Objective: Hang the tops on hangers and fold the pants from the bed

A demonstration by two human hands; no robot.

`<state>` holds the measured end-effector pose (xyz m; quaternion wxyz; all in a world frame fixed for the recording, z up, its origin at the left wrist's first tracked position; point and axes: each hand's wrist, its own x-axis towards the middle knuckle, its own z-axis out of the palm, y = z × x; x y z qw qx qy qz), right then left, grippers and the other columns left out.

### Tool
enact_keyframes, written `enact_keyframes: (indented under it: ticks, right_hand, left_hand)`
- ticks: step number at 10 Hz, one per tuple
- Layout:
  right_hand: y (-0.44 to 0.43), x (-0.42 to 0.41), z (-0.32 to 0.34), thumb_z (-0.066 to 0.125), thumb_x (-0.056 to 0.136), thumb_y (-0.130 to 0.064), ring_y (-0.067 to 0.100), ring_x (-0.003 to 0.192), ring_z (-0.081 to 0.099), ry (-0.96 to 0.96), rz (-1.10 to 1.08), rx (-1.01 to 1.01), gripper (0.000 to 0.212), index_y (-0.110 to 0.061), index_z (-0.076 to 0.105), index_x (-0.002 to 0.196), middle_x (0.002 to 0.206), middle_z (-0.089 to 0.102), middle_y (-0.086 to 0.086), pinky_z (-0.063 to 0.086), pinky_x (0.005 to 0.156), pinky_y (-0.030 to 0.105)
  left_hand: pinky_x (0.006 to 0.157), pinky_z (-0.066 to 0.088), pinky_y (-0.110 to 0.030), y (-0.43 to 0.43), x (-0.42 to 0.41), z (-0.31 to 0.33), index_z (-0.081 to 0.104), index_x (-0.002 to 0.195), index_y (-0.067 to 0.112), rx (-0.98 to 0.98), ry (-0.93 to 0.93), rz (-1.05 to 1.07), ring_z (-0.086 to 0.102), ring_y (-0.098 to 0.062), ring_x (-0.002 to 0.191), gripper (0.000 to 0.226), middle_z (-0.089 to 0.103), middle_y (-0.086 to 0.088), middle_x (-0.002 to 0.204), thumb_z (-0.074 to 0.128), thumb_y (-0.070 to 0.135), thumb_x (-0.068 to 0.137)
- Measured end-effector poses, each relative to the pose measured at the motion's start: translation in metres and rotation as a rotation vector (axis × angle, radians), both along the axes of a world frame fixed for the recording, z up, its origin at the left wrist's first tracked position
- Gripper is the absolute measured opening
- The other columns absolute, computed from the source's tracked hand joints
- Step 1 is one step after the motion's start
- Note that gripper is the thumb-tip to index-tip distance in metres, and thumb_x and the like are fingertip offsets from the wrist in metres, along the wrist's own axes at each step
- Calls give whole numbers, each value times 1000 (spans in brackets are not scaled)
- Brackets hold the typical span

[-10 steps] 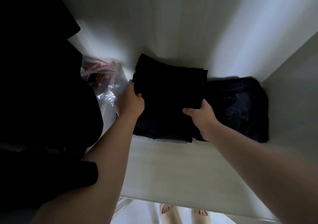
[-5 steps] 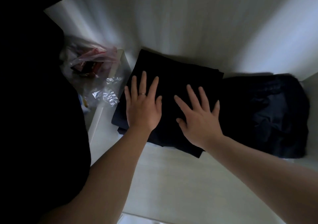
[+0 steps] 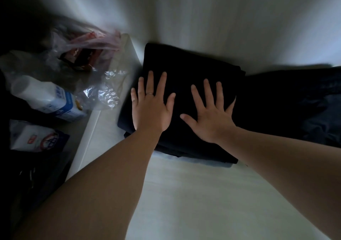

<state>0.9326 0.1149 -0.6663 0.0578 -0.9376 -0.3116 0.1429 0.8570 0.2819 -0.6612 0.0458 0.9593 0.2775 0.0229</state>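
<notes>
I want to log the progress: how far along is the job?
Done: a dark folded garment lies on the white shelf. In hand: the left hand and right hand press flat on it. Remaining: the dark heap beside it looks crumpled; tops, hangers and bed are not in view.

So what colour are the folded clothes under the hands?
The folded clothes look plain black, maybe very dark navy, seen in the head view.

Dim pale wardrobe shelf [image 3: 193,193], white wall [image 3: 203,18]
</notes>
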Motion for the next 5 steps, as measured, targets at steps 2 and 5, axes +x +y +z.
enact_keyframes:
  ticks: [2,5]
  right_hand:
    - [-12,-6,15,10,86,-84,27,146,-35,15,44,-81,87,-40,-26,151,160,-36,-5,-14,113,67]
    - [-106,-102,46,35,97,-66,26,154,-16,197,79,-195,85,-42,-25,152,163,-30,-4,3,121,61]
  left_hand:
    - [125,0,-48,-26,-13,9,-9,159,32,-42,71,68,-6,-27,155,64,-9,-2,169,11,57,104]
    - [124,2,-51,-127,-130,20,-19,156,34,-309,291,127,-16,-21,154,68,-24,3,166,9,62,101]
